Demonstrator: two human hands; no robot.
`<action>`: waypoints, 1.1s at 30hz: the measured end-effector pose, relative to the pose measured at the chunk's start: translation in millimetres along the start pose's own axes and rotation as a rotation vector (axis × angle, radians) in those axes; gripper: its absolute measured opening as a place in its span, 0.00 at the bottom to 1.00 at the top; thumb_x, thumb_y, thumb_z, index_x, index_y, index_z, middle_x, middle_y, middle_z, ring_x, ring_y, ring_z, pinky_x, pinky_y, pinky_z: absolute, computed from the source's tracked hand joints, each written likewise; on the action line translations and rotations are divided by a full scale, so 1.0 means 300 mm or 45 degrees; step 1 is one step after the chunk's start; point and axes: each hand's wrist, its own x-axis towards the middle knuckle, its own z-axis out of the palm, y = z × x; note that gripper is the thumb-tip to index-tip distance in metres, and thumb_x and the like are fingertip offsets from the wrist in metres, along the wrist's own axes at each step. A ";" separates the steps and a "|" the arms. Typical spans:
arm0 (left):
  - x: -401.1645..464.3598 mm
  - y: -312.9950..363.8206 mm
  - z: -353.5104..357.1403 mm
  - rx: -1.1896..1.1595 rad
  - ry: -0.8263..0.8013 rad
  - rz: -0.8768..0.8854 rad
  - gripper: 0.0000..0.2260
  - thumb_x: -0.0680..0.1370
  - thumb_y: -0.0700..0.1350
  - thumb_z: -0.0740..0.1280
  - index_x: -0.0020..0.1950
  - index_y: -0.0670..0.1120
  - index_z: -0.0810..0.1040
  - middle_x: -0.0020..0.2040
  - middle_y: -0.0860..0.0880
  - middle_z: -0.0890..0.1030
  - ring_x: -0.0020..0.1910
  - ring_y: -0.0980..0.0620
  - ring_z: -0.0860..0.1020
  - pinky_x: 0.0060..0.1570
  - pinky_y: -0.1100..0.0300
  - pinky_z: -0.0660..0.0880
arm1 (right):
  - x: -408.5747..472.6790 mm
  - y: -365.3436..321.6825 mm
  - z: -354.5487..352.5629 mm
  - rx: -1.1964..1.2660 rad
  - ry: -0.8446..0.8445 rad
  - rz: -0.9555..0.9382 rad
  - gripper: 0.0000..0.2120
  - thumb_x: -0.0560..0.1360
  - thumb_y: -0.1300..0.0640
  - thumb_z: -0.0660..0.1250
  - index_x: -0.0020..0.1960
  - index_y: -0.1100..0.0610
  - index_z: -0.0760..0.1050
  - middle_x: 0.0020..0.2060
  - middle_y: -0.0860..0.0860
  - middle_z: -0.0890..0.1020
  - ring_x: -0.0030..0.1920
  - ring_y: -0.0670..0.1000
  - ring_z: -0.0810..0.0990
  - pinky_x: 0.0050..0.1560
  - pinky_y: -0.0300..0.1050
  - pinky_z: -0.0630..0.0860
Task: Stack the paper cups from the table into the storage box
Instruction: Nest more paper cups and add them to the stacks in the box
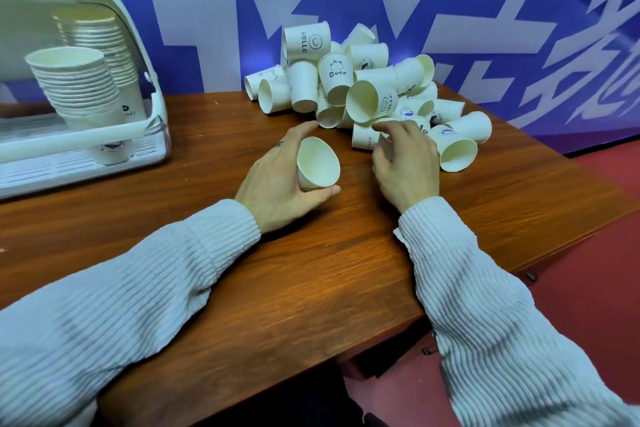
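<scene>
Storage box [152, 87] left on table [311, 270]; cup pile [363, 87] right, apparently against backdrop [214, 28].

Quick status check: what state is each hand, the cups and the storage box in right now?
left hand: holding one paper cup, mouth tilted up
right hand: fingers closing on a cup at the pile's edge
cup pile: loose, jumbled on the table
storage box: lid raised, two nested stacks inside

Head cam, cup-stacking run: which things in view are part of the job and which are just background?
Part of the job:
- cup in the left hand
- left hand
- right hand, reaching into the pile
- pile of loose cups
- storage box
- stacked cups inside it

Background:
- wooden table
- blue banner
- red floor
</scene>
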 end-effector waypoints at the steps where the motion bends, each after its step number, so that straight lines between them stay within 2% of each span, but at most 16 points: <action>1: -0.003 0.003 0.000 0.004 -0.003 0.001 0.44 0.71 0.59 0.77 0.79 0.53 0.58 0.70 0.49 0.74 0.67 0.45 0.75 0.63 0.55 0.70 | -0.004 -0.003 -0.001 -0.017 -0.011 0.005 0.16 0.78 0.56 0.65 0.65 0.51 0.79 0.58 0.52 0.82 0.63 0.56 0.78 0.73 0.55 0.64; 6: -0.012 0.008 0.001 0.016 0.000 0.008 0.44 0.71 0.60 0.77 0.79 0.54 0.57 0.71 0.49 0.74 0.68 0.46 0.75 0.63 0.55 0.70 | -0.012 -0.008 0.001 -0.088 -0.011 -0.010 0.13 0.80 0.55 0.63 0.63 0.48 0.78 0.56 0.48 0.85 0.61 0.53 0.80 0.78 0.55 0.57; 10: -0.009 0.009 0.002 0.013 0.010 0.007 0.44 0.71 0.61 0.77 0.79 0.54 0.57 0.72 0.49 0.73 0.69 0.45 0.74 0.63 0.55 0.69 | -0.018 -0.028 0.009 -0.036 -0.007 -0.091 0.14 0.78 0.58 0.65 0.63 0.49 0.79 0.52 0.48 0.86 0.57 0.54 0.81 0.78 0.55 0.59; 13: -0.002 0.008 -0.010 -0.010 0.040 -0.006 0.44 0.71 0.60 0.77 0.79 0.53 0.58 0.72 0.48 0.73 0.68 0.46 0.74 0.64 0.53 0.71 | -0.020 -0.069 0.019 0.185 0.019 -0.111 0.14 0.78 0.56 0.67 0.63 0.51 0.80 0.50 0.48 0.86 0.55 0.54 0.81 0.75 0.52 0.65; 15: 0.004 0.008 -0.027 -0.049 0.109 -0.019 0.43 0.70 0.60 0.78 0.78 0.53 0.59 0.70 0.50 0.75 0.67 0.47 0.75 0.63 0.55 0.72 | -0.019 -0.100 0.022 0.371 -0.014 -0.099 0.14 0.79 0.55 0.68 0.63 0.50 0.82 0.52 0.49 0.86 0.55 0.53 0.82 0.65 0.53 0.75; 17: 0.014 0.006 -0.057 -0.091 0.199 -0.033 0.41 0.70 0.57 0.79 0.77 0.53 0.61 0.68 0.51 0.76 0.66 0.48 0.76 0.63 0.55 0.72 | -0.012 -0.125 0.025 0.483 0.003 -0.117 0.12 0.78 0.55 0.70 0.61 0.51 0.83 0.52 0.48 0.86 0.55 0.51 0.83 0.57 0.54 0.79; 22: 0.026 -0.031 -0.161 -0.087 0.333 -0.074 0.42 0.68 0.59 0.79 0.76 0.53 0.61 0.68 0.50 0.75 0.64 0.48 0.76 0.62 0.56 0.72 | 0.041 -0.204 0.036 0.650 0.014 -0.124 0.10 0.77 0.54 0.70 0.57 0.51 0.84 0.50 0.45 0.87 0.52 0.47 0.83 0.57 0.51 0.79; 27: 0.004 -0.084 -0.276 -0.099 0.488 -0.074 0.42 0.68 0.59 0.79 0.76 0.50 0.63 0.64 0.58 0.71 0.65 0.56 0.72 0.64 0.58 0.69 | 0.095 -0.338 0.060 0.765 -0.045 -0.217 0.09 0.77 0.57 0.72 0.56 0.52 0.85 0.49 0.45 0.87 0.51 0.44 0.83 0.56 0.42 0.78; 31: -0.002 -0.117 -0.410 -0.091 0.683 -0.079 0.43 0.67 0.58 0.79 0.76 0.47 0.64 0.66 0.57 0.71 0.66 0.56 0.72 0.67 0.63 0.68 | 0.132 -0.477 0.084 0.924 -0.063 -0.215 0.07 0.77 0.58 0.72 0.50 0.45 0.82 0.47 0.45 0.85 0.49 0.43 0.83 0.53 0.40 0.78; 33: 0.001 -0.127 -0.492 -0.125 0.833 -0.088 0.42 0.69 0.54 0.80 0.75 0.45 0.64 0.66 0.60 0.71 0.67 0.64 0.71 0.67 0.69 0.66 | 0.164 -0.564 0.092 1.002 -0.050 -0.244 0.06 0.77 0.58 0.72 0.49 0.47 0.81 0.45 0.44 0.85 0.48 0.42 0.82 0.52 0.36 0.77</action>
